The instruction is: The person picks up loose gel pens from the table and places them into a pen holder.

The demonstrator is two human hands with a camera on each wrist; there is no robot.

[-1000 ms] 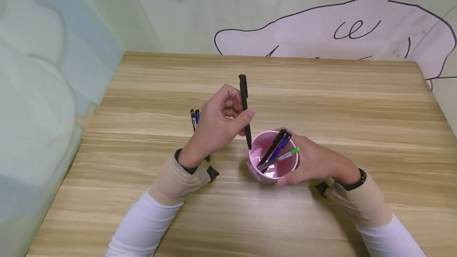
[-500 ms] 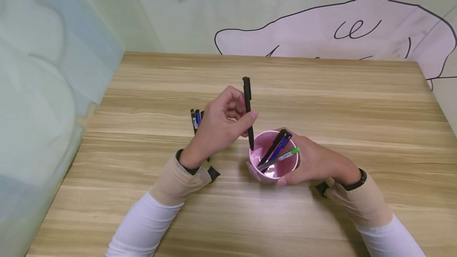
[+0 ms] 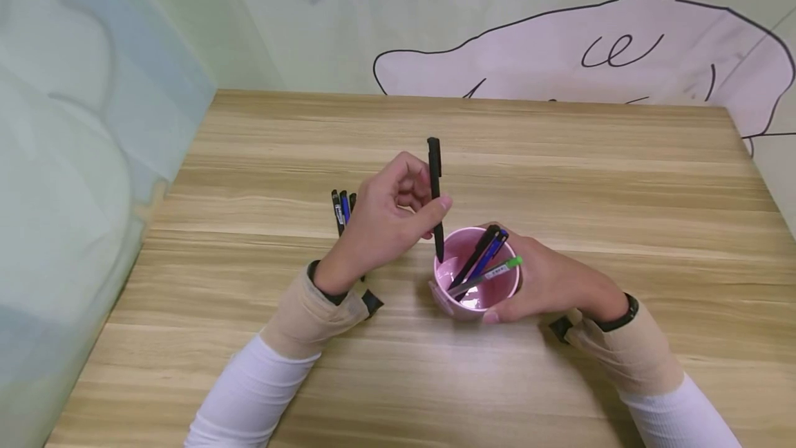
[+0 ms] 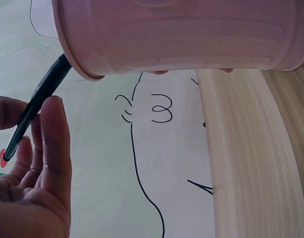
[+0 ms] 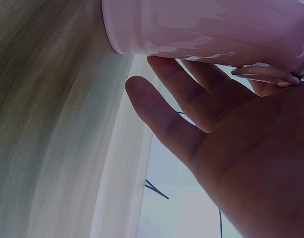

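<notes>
My left hand (image 3: 388,216) pinches a black pen (image 3: 434,161) between thumb and fingers. The pen stands nearly upright, its tip at the left rim of a pink cup (image 3: 459,246). In the left wrist view the pen (image 4: 45,87) slants to the mouth of the cup (image 4: 181,39). My right hand (image 3: 547,278) grips the cup from the right, thumb at the near side, some fingers hidden behind it. Inside the cup lean a black pen (image 3: 476,254), a blue pen (image 3: 489,254) and a pen with a green end (image 3: 502,269).
Several black and blue pens (image 3: 338,207) lie on the wooden table (image 3: 560,171) left of the cup, partly hidden under my left hand and wrist. A wall with a line drawing (image 3: 528,54) borders the table's far edge; another wall runs along its left.
My left hand has shifted slightly right and nearer with the black pen, bringing its tip from beside the cup to its left rim. The right hand and cup have stayed put.
</notes>
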